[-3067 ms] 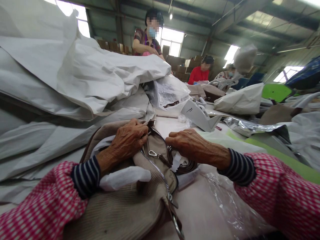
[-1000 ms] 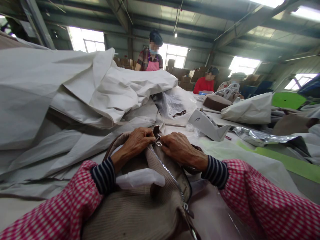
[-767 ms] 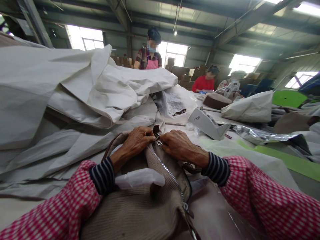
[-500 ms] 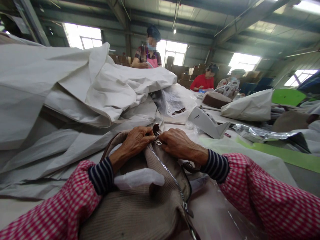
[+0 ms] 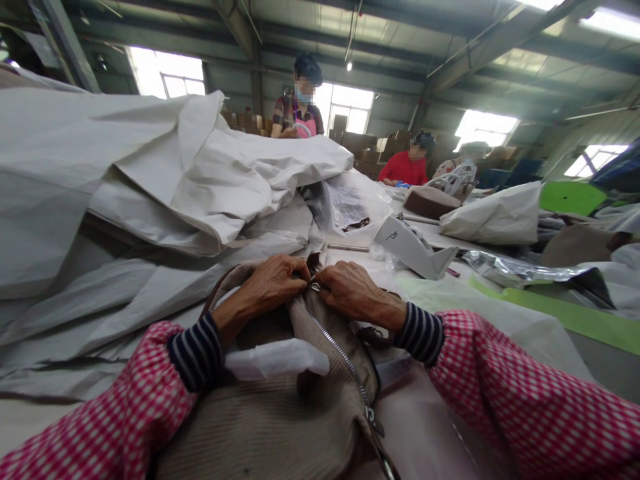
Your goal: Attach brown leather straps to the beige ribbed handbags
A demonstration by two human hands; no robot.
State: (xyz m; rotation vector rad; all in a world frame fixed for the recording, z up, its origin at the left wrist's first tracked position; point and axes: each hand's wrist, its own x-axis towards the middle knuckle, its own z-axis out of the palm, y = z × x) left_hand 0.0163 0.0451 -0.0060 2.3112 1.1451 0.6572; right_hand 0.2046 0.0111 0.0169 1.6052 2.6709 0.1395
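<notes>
A ribbed taupe bag [image 5: 260, 420] lies in front of me, its metal zipper [image 5: 340, 351] running down toward the lower right. My left hand [image 5: 275, 280] pinches the bag's far end, left of a small brown tab [image 5: 313, 260]. Just right of the tab, my right hand [image 5: 350, 290] is closed on the same end, near a small metal ring [image 5: 315, 287]. White wrapping [image 5: 277, 360] pokes out of the bag below my left hand. My fingertips partly hide what they grip.
Crumpled white sheets [image 5: 150, 180] are heaped at the left. A white card piece [image 5: 413, 247], clear plastic [image 5: 350, 200], silver foil [image 5: 520, 267] and a green sheet [image 5: 570, 317] lie at the right. Several people work beyond the table.
Both hands stay at the bag's far end with nearly the same grip. My right wrist and sleeve have shifted slightly left; the left sleeve also moved slightly left.
</notes>
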